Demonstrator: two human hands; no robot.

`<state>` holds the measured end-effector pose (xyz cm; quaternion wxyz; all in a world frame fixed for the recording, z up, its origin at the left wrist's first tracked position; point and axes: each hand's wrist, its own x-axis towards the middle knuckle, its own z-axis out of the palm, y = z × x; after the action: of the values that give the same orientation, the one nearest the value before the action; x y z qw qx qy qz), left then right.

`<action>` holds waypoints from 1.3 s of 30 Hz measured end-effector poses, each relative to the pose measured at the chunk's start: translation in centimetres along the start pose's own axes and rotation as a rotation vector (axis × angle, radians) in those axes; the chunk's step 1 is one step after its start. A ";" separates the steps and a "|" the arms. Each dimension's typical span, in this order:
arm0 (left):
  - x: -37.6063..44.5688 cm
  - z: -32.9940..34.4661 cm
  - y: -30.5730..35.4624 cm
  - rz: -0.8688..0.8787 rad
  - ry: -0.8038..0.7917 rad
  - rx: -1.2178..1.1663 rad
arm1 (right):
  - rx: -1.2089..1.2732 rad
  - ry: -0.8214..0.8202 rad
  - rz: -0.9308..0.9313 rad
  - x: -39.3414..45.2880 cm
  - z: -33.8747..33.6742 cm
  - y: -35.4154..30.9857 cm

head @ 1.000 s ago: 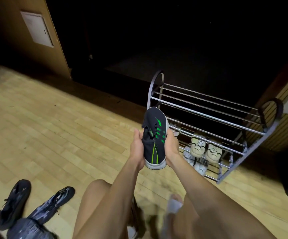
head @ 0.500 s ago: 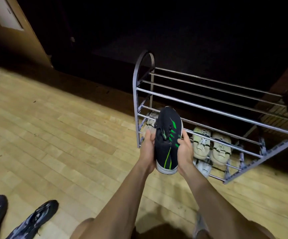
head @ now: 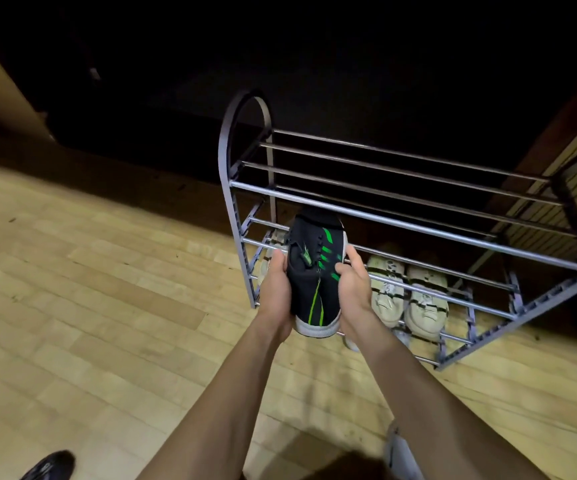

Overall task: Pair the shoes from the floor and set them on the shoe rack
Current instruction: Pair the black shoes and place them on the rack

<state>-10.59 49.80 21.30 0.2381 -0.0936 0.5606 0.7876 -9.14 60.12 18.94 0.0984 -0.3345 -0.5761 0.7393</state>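
Closer to the shoe rack (head: 398,218) than a moment ago, both hands now carry the black sneaker (head: 314,271) right up to the rack's left end, and its toe has crossed the front rail of the middle tier, where earlier it hung short of the frame. From the near side of the rack, the left hand (head: 275,289) wraps the shoe's left flank with fingers curled under it, and the right hand (head: 353,282) pinches the right flank, thumb laid over the green stripes. The sneaker sits between the palms with its white heel (head: 316,329) toward the person and its toe tipped up into the rack. It may be two black shoes pressed together, but only one upper shows plainly, so I cannot tell. On the rack's lowest tier, just right of the hands, a pair of cream sneakers (head: 408,296) lies side by side, and another pale shoe (head: 269,258) peeks out behind the left hand. Well away from the rack, at the near left of the wooden floor (head: 89,306), a dark shoe (head: 50,465) waits. The placing seems nearly reached: the sneaker looks ready to slide onto the middle rails, with floor shoes left to pair.
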 end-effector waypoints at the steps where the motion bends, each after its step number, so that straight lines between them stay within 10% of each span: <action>1: 0.0 0.1 0.3 0.009 0.017 0.024 | 0.012 -0.001 -0.001 0.1 0.1 -0.3; 30: 11.1 2.5 -2.3 0.103 0.246 0.130 | 0.033 0.088 0.011 13.2 3.1 0.7; 39: 10.5 2.6 -2.6 0.121 0.220 0.122 | -0.361 0.177 -0.064 12.2 3.0 0.7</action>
<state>-18.14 55.73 15.68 0.1326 -0.1308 0.6347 0.7499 -20.02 63.99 14.04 0.1105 -0.3919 -0.6985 0.5884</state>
